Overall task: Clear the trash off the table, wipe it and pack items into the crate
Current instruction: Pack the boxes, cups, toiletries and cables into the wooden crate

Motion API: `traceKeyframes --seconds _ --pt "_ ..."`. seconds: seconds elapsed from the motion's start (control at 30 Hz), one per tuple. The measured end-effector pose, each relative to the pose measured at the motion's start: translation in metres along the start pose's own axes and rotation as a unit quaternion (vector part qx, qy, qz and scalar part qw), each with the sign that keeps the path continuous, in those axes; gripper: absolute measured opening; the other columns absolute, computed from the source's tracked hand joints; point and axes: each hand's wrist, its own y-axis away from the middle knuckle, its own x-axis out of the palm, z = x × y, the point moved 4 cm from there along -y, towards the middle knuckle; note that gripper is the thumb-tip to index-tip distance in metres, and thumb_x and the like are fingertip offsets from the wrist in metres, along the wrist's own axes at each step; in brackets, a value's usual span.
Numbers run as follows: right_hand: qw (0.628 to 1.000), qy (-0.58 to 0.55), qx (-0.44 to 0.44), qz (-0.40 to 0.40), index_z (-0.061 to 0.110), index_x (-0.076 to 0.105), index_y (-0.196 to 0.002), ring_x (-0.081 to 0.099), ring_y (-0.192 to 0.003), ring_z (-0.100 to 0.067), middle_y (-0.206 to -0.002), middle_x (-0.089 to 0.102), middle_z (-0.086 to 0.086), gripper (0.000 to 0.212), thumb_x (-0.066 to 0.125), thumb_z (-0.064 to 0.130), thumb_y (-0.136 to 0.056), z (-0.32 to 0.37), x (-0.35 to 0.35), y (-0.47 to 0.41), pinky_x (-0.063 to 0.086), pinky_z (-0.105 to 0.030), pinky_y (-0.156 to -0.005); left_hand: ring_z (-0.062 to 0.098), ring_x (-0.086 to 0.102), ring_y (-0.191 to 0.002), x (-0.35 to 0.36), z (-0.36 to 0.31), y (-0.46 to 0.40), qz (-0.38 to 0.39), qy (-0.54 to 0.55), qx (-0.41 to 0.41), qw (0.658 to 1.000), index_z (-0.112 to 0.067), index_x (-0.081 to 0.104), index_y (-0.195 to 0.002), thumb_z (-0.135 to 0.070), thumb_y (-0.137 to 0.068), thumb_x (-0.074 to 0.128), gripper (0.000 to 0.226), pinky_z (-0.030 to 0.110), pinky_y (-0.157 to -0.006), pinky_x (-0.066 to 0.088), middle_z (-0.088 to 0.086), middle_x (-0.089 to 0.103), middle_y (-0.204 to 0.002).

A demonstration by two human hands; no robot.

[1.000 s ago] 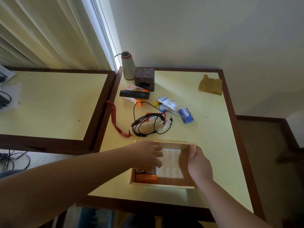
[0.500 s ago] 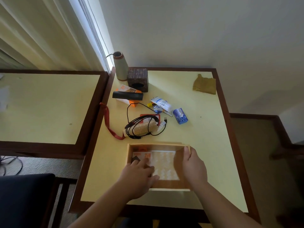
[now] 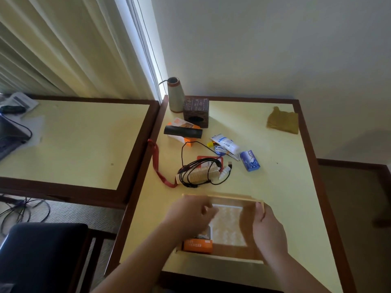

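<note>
Table [image 3: 281,187]: pale yellow, dark brown rim; crate [image 3: 232,196]: light wood; cloth [image 3: 282,120]: olive; soap [image 3: 250,160]: blue; strap [image 3: 157,163]: red

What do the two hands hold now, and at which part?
The right hand grips the crate at its right wall. The left hand is above the crate; whether it holds something cannot be told.

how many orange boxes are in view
2. One orange cardboard box lies inside the shallow wooden crate, at its near left corner. One orange-and-white box sits on the table under the black cylinder. The left hand may hide more.
</note>
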Motion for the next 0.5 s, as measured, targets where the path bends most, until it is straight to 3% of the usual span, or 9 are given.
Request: traceKeyframes --seconds 0.1,0.17,0.23,0.3,0.37,0.43,0.5 --pt "1.000 0.013 0.008 -0.007 0.023 0.056 -0.137 0.070 -0.101 -0.037 -0.107 0.073 -0.004 0.059 0.020 0.058 -0.106 0.000 -0.001 -0.001 0.056 -0.045 -0.082 0.004 0.066 -0.068 -0.063 0.006 -0.020 -0.131 0.041 -0.029 0.990 -0.032 0.066 -0.091 -0.061 -0.101 0.054 0.033 0.027 -0.059 0.057 -0.009 0.069 -0.077" --pt "1.000 0.020 0.012 -0.007 0.023 0.056 -0.138 0.070 -0.094 -0.032 -0.099 0.072 0.000 0.059 0.020 0.058 -0.107 0.000 -0.001 -0.001 0.055 -0.042 -0.077 0.003 0.064 -0.068 -0.102 0.018 -0.050 -0.210 0.032 -0.030 0.977 -0.030 0.067 -0.098 -0.050 -0.104 0.056 0.024 0.022 -0.056 0.048 -0.010 0.068 -0.079" --pt "1.000 0.025 0.017 -0.004 0.023 0.056 -0.139 0.069 -0.089 -0.030 -0.091 0.067 0.005 0.058 0.020 0.057 -0.107 0.001 -0.001 0.000 0.051 -0.039 -0.071 0.004 0.065 -0.072 -0.128 0.034 -0.092 -0.253 0.017 -0.023 0.967 -0.029 0.067 -0.112 -0.038 -0.106 0.057 0.015 0.024 -0.062 0.053 -0.012 0.068 -0.086" --pt "0.999 0.033 0.020 -0.002 0.023 0.056 -0.137 0.068 -0.084 -0.028 -0.086 0.064 0.008 0.058 0.020 0.057 -0.107 0.001 -0.001 0.000 0.049 -0.038 -0.068 0.009 0.066 -0.081 -0.139 0.051 -0.139 -0.244 -0.028 -0.010 0.969 -0.030 0.062 -0.126 -0.025 -0.105 0.057 0.023 0.031 -0.072 0.059 -0.005 0.070 -0.096" --pt "0.999 0.040 0.025 -0.001 0.024 0.056 -0.136 0.063 -0.078 -0.024 -0.083 0.062 0.011 0.058 0.019 0.058 -0.107 0.001 0.000 0.001 0.047 -0.037 -0.067 0.020 0.067 -0.105 -0.143 0.061 -0.180 -0.201 -0.111 0.004 0.973 -0.031 0.052 -0.143 -0.015 -0.100 0.061 0.047 0.041 -0.089 0.060 0.005 0.068 -0.121" --pt "0.998 0.040 0.039 0.001 0.027 0.055 -0.138 0.061 -0.073 -0.021 -0.081 0.062 0.013 0.058 0.019 0.059 -0.106 0.000 0.002 0.002 0.046 -0.037 -0.064 0.034 0.056 -0.133 -0.147 0.066 -0.211 -0.153 -0.188 0.006 0.970 -0.033 0.039 -0.156 -0.011 -0.097 0.065 0.068 0.052 -0.105 0.054 0.012 0.055 -0.147" --pt "0.998 0.039 0.046 0.002 0.030 0.053 -0.138 0.062 -0.070 -0.017 -0.081 0.065 0.012 0.056 0.018 0.060 -0.106 -0.001 0.003 0.000 0.046 -0.036 -0.061 0.040 0.043 -0.146 -0.150 0.071 -0.232 -0.113 -0.240 0.004 0.964 -0.032 0.029 -0.163 -0.009 -0.097 0.066 0.080 0.058 -0.110 0.048 0.014 0.043 -0.161"
